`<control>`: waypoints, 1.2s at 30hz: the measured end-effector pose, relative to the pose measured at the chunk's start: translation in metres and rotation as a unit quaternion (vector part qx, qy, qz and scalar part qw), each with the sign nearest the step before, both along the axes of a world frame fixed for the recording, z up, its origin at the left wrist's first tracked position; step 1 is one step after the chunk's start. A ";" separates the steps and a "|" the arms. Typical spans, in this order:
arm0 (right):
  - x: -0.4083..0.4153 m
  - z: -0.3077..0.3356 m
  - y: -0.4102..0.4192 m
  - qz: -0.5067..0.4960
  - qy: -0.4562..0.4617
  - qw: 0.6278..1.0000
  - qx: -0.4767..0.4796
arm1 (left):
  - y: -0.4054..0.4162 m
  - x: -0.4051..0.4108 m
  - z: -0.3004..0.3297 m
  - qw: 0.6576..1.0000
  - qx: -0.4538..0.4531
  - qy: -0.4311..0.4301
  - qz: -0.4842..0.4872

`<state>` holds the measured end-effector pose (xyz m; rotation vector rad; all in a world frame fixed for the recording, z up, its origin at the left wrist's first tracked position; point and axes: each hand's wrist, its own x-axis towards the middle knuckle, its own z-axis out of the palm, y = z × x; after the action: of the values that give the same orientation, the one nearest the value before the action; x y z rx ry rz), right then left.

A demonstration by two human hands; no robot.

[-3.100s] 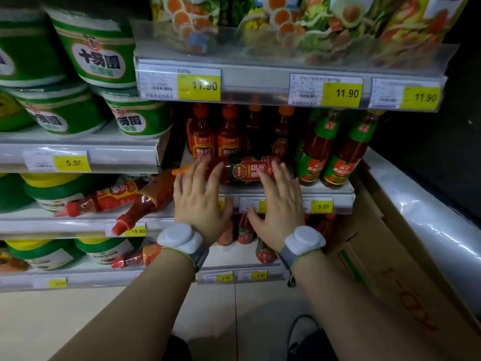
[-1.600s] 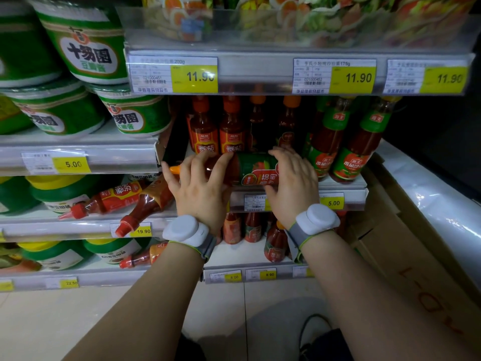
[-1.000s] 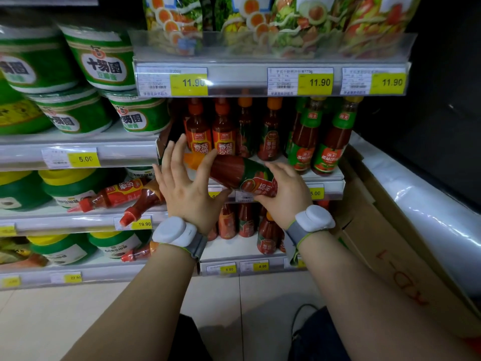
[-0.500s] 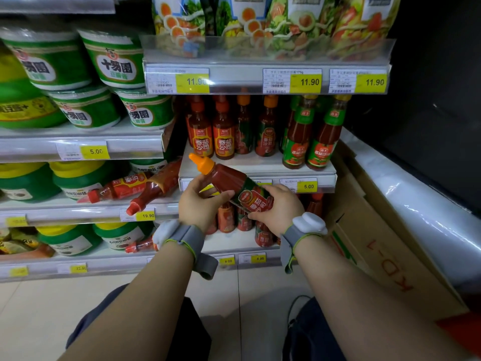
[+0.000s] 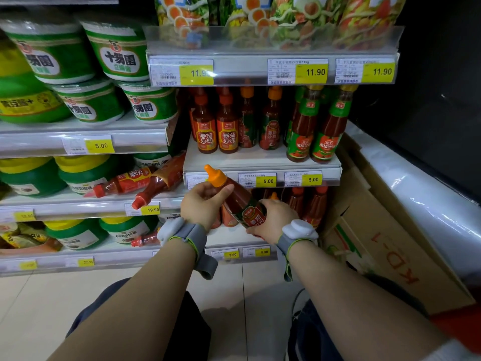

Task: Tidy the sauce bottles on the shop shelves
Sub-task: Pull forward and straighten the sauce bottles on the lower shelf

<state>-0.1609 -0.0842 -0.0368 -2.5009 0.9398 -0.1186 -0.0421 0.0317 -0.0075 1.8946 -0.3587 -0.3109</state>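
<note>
I hold a ketchup bottle (image 5: pixel 238 198) with an orange cap, tilted with the cap up and to the left, in front of the shelf edge. My left hand (image 5: pixel 201 204) grips its neck and shoulder. My right hand (image 5: pixel 273 220) grips its labelled base. On the white middle shelf (image 5: pixel 260 160) behind it stand several upright sauce bottles (image 5: pixel 227 126), red-capped, orange-capped and green-labelled. Two red-capped bottles (image 5: pixel 156 182) lie fallen on the shelf to the left.
Green tubs (image 5: pixel 117 48) fill the left shelves. More sauce bottles (image 5: pixel 312 204) stand on the lower shelf behind my hands, and a small one (image 5: pixel 144 239) lies lower left. A cardboard box (image 5: pixel 390 243) leans at the right. Salad dressing packs (image 5: pixel 260 16) sit on top.
Both hands picked the fallen orange-capped bottle up from the middle shelf's front, drew it towards me and lowered it, tilting its cap upward.
</note>
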 end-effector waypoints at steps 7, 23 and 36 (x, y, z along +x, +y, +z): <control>0.004 -0.037 0.002 -0.012 0.049 0.998 -0.034 | 0.001 -0.001 -0.020 0.996 0.057 -0.027 -0.057; 0.013 -0.111 0.000 -0.086 0.012 0.989 0.119 | -0.009 -0.002 -0.067 0.980 0.110 -0.082 -0.143; 0.024 -0.153 -0.006 -0.227 -0.072 0.925 0.295 | -0.029 0.009 -0.097 0.982 0.115 -0.103 -0.110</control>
<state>-0.1373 -0.0901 -0.1900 -1.6774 1.2576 -0.1380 -0.0335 0.0026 -0.1045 2.1243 -0.7012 -0.3150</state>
